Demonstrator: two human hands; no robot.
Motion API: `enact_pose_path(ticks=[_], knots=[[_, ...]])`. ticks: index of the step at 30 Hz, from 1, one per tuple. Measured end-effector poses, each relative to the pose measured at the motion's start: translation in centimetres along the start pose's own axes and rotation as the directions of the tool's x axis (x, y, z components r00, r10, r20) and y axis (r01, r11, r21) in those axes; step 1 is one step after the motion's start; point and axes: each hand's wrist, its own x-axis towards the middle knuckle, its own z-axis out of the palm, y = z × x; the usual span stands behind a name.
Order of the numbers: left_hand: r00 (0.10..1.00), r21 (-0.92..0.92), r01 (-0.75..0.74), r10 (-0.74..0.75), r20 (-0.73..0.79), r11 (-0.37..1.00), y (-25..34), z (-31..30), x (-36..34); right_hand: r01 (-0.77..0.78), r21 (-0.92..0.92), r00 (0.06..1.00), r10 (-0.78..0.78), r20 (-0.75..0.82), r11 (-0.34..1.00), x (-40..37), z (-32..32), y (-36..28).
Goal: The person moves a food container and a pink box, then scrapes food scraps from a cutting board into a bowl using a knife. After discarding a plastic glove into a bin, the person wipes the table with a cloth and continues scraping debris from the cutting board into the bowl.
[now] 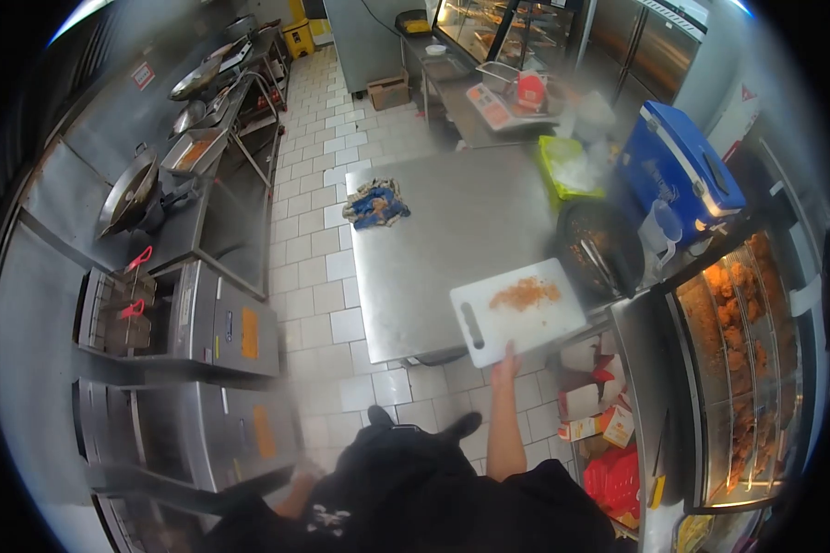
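A white cutting board (480,300) lies at the near right corner of the steel table (443,221), its near edge jutting past the table's edge. Brown-orange crumbs (526,293) are heaped on it. My right hand (504,365) grips the board's near edge, one digit on top and the rest hidden. Low at my left side, my left hand (306,476) is blurred, close to the steel fryer cabinets (249,429); its fingers cannot be made out. A dark round pan (601,249) with tongs (597,263) in it stands just beyond the board.
A crumpled blue cloth (376,204) lies at the table's far left. Behind the pan are a yellow-green basket (567,168), a blue cooler (681,166) and a clear jug (660,226). A lit cabinet of fried food (742,359) stands right. Cartons (609,424) fill a shelf below.
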Motion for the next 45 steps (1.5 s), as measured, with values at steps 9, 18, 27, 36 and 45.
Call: enact_pose_path(ticks=[9,18,27,36,45], knots=[[0.981,-0.260,-0.096,0.047,-0.191,0.961,-14.9,3.4,5.7,0.123,-0.009,0.992,-0.123,0.029,0.992,0.0,-1.5,-1.4],[0.982,-0.735,-0.186,0.094,-0.166,0.652,-21.8,1.9,30.8,0.188,-0.139,0.982,-0.188,0.012,0.972,-6.2,6.8,-1.2],[0.999,-0.959,0.002,0.037,0.013,0.282,-14.0,-20.9,48.6,0.122,-0.234,0.992,-0.114,0.050,0.964,-5.1,25.4,2.0],[0.977,-0.970,0.096,-0.207,0.050,0.223,-21.9,-19.1,51.5,0.065,-0.232,0.981,-0.020,0.192,0.971,4.3,50.5,10.4],[0.908,-0.959,0.283,-0.328,0.261,0.020,-20.1,-30.3,69.9,0.008,-0.302,0.906,0.121,0.405,0.953,19.5,77.8,23.6]])
